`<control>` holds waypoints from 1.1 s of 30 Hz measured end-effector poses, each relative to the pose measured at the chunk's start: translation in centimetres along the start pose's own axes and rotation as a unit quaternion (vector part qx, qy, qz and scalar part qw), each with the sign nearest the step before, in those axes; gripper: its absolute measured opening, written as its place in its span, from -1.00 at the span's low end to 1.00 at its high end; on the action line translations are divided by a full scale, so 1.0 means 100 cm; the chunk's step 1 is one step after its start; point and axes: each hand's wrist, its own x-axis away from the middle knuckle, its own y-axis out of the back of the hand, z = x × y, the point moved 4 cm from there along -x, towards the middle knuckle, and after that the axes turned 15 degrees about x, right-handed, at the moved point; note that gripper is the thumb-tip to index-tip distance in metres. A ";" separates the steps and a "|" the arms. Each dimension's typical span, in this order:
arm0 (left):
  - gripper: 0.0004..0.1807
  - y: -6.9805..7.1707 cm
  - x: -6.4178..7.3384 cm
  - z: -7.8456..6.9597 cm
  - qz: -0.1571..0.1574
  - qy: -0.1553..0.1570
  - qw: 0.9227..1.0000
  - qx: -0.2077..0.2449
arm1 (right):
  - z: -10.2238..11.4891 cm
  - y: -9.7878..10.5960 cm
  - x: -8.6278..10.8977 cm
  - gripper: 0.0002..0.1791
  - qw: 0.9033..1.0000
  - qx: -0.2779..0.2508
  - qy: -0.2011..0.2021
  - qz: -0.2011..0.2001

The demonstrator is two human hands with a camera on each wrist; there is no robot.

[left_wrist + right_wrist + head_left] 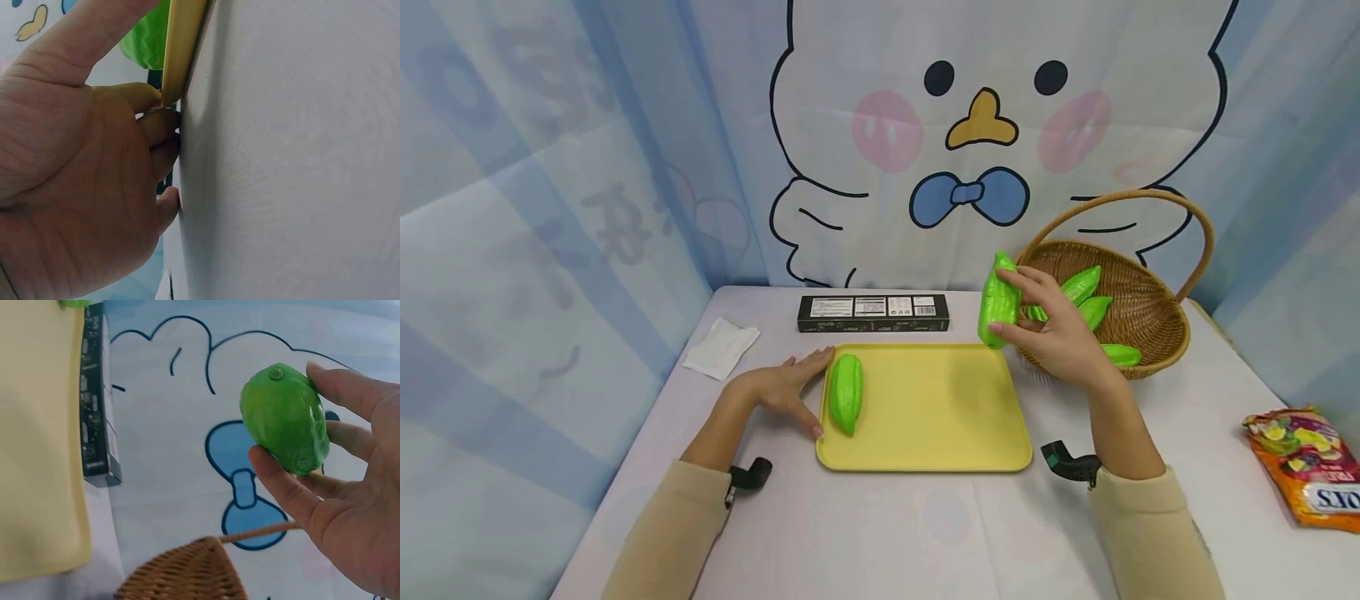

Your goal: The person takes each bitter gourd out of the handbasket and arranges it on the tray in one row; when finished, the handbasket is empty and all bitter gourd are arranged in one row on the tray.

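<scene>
Right hand pinches a green fruit between thumb and fingers, up beside the basket; left hand (thumb and fingers spread wide) touches the yellow tray's left edge, and another fruit lies inside.

Vegetable bright green; tray yellow; basket brown.

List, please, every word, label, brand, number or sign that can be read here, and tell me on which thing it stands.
"OLS", probably: large letters on the snack bag, running to the picture's edge.
"FRU…", probably: smaller letters on the same bag, the rest unclear.
Black box: its print is too small to read.
Curtain: faint letter-like marks, too blurred to read.
</scene>
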 end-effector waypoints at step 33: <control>0.63 0.000 0.001 -0.001 0.009 -0.004 1.000 -0.010 | 0.022 -0.088 -0.027 -0.12 0.988 0.040 0.041 0.144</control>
